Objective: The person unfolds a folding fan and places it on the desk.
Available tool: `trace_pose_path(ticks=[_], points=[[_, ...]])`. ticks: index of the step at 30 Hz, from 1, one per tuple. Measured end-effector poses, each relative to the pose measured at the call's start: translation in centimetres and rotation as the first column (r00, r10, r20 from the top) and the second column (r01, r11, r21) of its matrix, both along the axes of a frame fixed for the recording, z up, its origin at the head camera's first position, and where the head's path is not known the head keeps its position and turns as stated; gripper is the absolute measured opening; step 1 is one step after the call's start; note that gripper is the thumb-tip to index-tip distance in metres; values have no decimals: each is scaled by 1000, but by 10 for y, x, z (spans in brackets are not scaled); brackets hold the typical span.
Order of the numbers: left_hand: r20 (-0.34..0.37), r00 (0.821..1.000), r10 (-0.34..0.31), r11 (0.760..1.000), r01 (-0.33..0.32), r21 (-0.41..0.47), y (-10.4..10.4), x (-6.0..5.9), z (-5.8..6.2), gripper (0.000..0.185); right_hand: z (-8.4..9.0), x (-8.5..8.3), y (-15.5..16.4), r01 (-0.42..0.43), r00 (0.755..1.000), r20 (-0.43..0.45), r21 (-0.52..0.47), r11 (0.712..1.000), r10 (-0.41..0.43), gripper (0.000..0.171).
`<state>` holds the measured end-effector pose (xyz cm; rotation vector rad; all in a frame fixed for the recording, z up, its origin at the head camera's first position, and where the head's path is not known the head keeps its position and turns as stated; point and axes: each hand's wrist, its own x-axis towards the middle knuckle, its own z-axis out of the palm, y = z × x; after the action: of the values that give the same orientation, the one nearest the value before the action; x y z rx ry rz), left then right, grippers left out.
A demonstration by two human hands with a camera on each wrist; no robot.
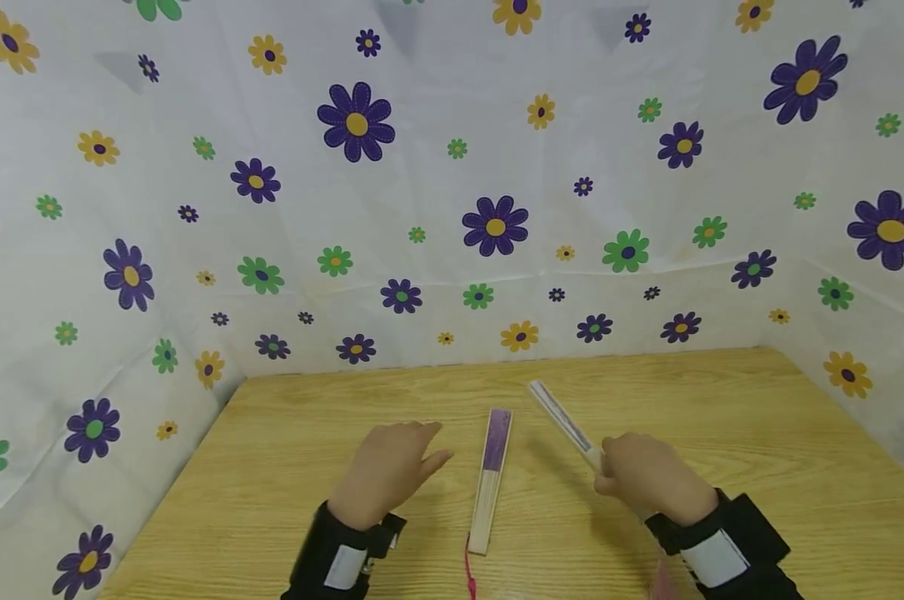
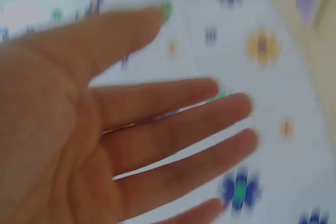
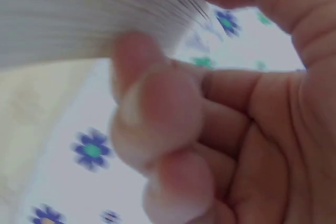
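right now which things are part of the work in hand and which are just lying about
In hand:
- white folded fan, gripped by the right hand, fingers curled round it
- purple folded fan, flat on the table between both hands, untouched
- left hand, fingers straight, holding nothing

Just there:
- wooden table
- flowered cloth behind and at the sides

Matt grained wood table point(image 1: 721, 433), pale bamboo-ribbed paper fans point(image 1: 491, 483), printed cloth backdrop point(image 1: 437, 167) with creases.
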<state>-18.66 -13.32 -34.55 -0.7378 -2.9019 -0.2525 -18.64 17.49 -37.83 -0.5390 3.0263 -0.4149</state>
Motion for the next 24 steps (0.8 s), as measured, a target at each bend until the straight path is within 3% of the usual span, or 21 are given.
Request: trace_pose_path(ticks=[3,6,9,11,14,16,17,19,21,22,24], points=[[5,992,-122,988,121,93,33,2,-8,43,19,9,-6,49,998,-48,-36,998,-51,20],[128,966,-225,934,176,312,64,1,-12,48,33,19,-21,74,986,-143,-90,993,-86,21],[174,947,-272,826,136,547,88,-5,-10,44,37,24,-40,57,949,-301,-123,991,-92,26],[183,943,-280,739,90,667,96,-9,-8,37,36,25,-51,47,901,-424,-116,992,-92,33],[217,934,-284,622,7,783,99,-14,-7,31,30,24,-60,37,817,-568,-118,992,-98,39],[255,913,-318,552,-41,833,96,-16,-6,30,28,22,-62,14,802,-586,-170,985,-113,35],[281,899,-336,525,-69,848,93,-17,-6,30,27,20,-61,-15,818,-565,-218,976,-113,31],[335,862,-380,477,-127,870,88,-17,-6,33,27,17,-59,-76,885,-456,-340,937,-94,24],[371,827,-422,442,-170,881,84,-17,-5,35,27,13,-54,-113,949,-313,-476,872,-47,22],[390,817,-426,440,-190,878,82,-17,-4,35,27,12,-52,-119,970,-244,-533,838,-18,23],[403,814,-418,450,-201,870,80,-15,-3,35,27,10,-48,-116,990,-132,-615,780,43,27]])
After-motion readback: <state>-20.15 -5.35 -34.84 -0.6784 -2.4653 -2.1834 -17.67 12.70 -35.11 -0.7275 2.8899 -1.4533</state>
